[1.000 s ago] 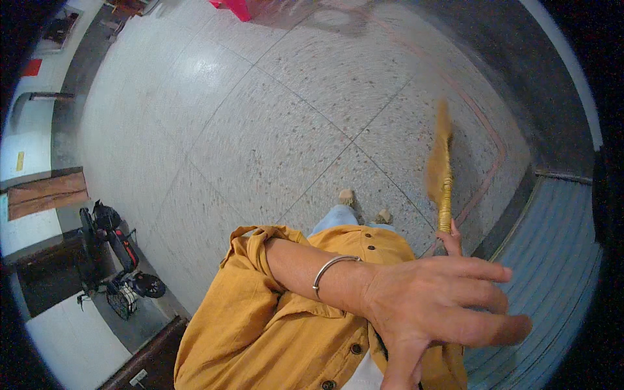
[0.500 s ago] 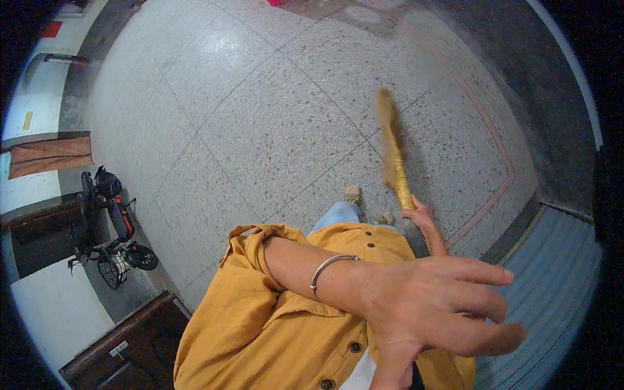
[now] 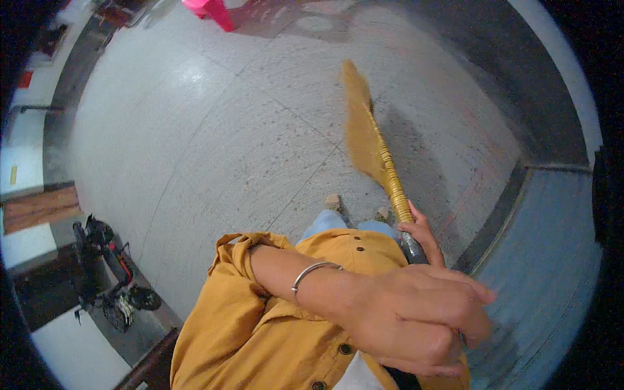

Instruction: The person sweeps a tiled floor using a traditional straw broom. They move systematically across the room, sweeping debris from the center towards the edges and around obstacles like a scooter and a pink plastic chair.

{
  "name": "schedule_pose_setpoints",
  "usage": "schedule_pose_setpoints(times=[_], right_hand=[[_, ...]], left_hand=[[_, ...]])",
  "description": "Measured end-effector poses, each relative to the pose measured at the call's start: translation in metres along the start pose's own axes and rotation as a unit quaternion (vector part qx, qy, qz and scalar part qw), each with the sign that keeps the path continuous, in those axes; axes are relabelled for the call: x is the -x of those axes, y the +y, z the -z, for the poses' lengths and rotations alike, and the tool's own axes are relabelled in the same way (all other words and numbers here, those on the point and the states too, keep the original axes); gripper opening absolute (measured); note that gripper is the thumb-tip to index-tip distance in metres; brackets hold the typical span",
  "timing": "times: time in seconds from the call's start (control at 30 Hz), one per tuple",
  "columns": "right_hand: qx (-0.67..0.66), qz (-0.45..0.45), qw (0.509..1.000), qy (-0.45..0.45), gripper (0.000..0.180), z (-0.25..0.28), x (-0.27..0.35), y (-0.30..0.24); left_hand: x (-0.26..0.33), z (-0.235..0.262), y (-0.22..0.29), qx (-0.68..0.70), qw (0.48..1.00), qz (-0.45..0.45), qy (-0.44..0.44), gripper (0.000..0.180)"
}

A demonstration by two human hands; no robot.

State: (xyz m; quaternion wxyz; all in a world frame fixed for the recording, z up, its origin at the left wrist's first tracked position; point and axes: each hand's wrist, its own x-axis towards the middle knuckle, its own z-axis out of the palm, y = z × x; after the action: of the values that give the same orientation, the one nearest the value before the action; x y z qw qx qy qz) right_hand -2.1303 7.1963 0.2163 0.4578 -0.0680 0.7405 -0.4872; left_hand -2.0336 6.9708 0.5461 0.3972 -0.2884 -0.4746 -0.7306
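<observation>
A broom (image 3: 364, 133) with a fan of yellow-brown bristles, a bound yellow neck and a dark handle slants over the floor in front of me. My right hand (image 3: 424, 235) is wrapped round the handle just below the binding. Across my body reaches my left arm, with a silver bangle (image 3: 315, 273) at the wrist. My left hand (image 3: 413, 318) is closed at the upper end of the handle, its fingers curled in. Most of the handle there is hidden behind this hand, and a dark bit shows between the fingers.
Speckled tiled floor (image 3: 214, 136) spreads ahead. A pink plastic object (image 3: 211, 12) stands at the far edge. To the left, a black electric scooter (image 3: 117, 266) is parked by the wall. On the right are a dark wall base (image 3: 481, 71) and a blue-grey ribbed surface (image 3: 539, 260).
My left hand's spread fingers have curled closed. The broom head has swung left and farther out, showing its bristles broadly. My view has shifted, bringing more of the pink object in.
</observation>
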Motion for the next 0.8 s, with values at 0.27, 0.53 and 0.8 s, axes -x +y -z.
schedule_pose_setpoints(times=[0.27, 0.53, 0.8], right_hand=[[-0.187, -0.09, 0.968, 0.141, 0.069, 0.123, 0.046, 0.036], [-0.166, -0.06, 0.938, 0.297, 0.036, 0.251, 0.067, 0.112], [-0.192, -0.108, 0.944, 0.246, 0.04, 0.355, 0.006, 0.154]], left_hand=[[-0.021, -0.026, -0.061, 0.288, 0.953, 0.033, -0.087, 0.015], [-0.047, -0.099, -0.127, 0.308, 0.951, -0.005, -0.008, 0.015], [-0.043, -0.147, -0.221, 0.414, 0.888, 0.161, -0.116, 0.049]])
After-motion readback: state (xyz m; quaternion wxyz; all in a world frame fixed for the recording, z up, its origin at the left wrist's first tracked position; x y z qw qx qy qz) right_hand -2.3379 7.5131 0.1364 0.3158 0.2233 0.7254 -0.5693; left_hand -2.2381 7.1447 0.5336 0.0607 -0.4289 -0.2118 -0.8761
